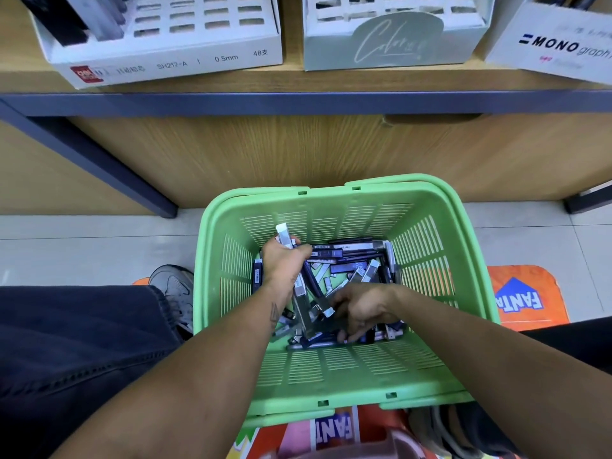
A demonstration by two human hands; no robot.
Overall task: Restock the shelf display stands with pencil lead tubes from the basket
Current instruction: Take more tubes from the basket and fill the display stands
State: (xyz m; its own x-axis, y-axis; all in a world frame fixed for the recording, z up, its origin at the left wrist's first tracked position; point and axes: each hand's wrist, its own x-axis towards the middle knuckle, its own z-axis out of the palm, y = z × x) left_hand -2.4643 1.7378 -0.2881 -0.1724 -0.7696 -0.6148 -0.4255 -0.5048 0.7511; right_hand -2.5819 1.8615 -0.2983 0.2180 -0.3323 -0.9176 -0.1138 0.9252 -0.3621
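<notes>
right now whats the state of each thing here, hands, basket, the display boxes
left hand: in the basket, holds several lead tubes upright
right hand: in the basket, fingers curled down into the loose tubes; what it holds is hidden
green basket: on the floor, many tubes still in it
loose tubes: jumbled, lying flat
white 0.5mm display box: on the shelf, most slots empty
mint display box: on the shelf, slots mostly empty
</notes>
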